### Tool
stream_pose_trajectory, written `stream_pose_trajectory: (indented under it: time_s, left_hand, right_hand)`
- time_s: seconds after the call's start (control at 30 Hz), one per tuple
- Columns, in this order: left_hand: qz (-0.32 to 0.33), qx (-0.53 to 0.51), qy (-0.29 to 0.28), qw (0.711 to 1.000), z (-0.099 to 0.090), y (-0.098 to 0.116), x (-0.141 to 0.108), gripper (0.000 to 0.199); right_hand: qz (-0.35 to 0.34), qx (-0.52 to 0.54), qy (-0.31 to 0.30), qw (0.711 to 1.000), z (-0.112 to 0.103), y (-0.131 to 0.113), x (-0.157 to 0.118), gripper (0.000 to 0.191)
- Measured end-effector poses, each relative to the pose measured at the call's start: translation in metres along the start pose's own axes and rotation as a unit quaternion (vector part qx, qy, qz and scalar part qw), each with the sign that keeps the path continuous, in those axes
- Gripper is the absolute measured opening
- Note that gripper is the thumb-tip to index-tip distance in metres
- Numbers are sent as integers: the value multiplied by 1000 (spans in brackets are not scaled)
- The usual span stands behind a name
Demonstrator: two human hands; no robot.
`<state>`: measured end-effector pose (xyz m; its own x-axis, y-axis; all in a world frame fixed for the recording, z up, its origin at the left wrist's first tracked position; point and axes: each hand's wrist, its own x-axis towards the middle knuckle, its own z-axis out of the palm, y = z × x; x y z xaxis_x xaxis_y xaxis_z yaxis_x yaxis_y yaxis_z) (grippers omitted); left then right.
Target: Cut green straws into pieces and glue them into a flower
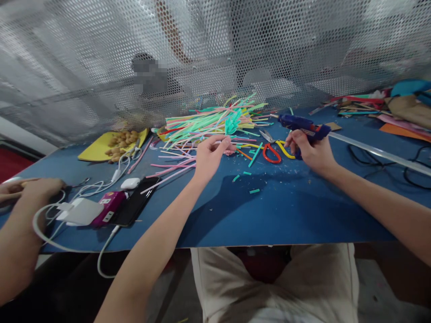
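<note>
My left hand (213, 154) is closed in a pinch on a small turquoise piece made of cut straws (233, 122), which stands up above the fingertips. Behind it lies a heap of pastel drinking straws (198, 123). My right hand (311, 150) is wrapped round the handle of a dark blue glue gun (296, 122), its nozzle pointing left toward the turquoise piece but apart from it. A long clear glue stick (377, 151) sticks out of the gun's back. Between my hands, scissors (271, 152) with red and yellow handles lie on the blue table.
Turquoise straw offcuts (254, 191) lie on the table (229, 224). At left are a black phone (139, 202), a purple power adapter (108, 208), white cables, and peanuts (123, 140) on yellow paper. Another person's hands (37, 190) rest at far left. A perforated metal panel (208, 54) stands behind.
</note>
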<state>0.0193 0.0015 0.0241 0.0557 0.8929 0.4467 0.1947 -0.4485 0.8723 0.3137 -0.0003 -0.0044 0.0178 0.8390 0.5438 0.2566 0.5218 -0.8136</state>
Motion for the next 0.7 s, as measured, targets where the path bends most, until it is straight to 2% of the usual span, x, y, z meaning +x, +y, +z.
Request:
stream_pose_trajectory:
  time_s: [0.07, 0.13, 0.2, 0.3, 0.4, 0.47, 0.5, 0.57, 0.63, 0.7]
  left_hand:
    - [-2, -9, -7, 1000, 0, 1, 0, 33]
    - [-3, -12, -14, 1000, 1, 3, -1, 33]
    - [2, -6, -13, 1000, 2, 4, -3, 33]
    - [16, 2, -16, 1000, 4, 5, -6, 35]
    - [32, -10, -35, 999, 9, 3, -10, 36]
    - [39, -19, -47, 998, 12, 3, -14, 36]
    - [39, -22, -51, 998, 14, 4, -16, 36]
    - [38, -28, -63, 997, 18, 6, -21, 35]
    - [37, -29, -79, 996, 21, 8, -25, 33]
    - [40, -25, -98, 994, 23, 10, -29, 31]
  right_hand:
    - [15, -59, 24, 998, -9, 16, 11, 36]
    - [28, -151, 6, 988, -21, 34, 22, 33]
    - [45, -310, -40, 949, -33, 50, 30, 35]
    - [76, -388, -73, 916, -46, 66, 32, 45]
    - [103, -488, -108, 860, -47, 66, 28, 48]
    - [68, -537, -94, 835, -44, 57, 26, 45]
    - [27, -534, -77, 842, -41, 49, 25, 41]
    - [-73, -464, -49, 882, -33, 29, 23, 30]
    - [-157, -342, -100, 921, -21, 6, 16, 23]
    - [-187, -254, -169, 934, -6, -15, 4, 27]
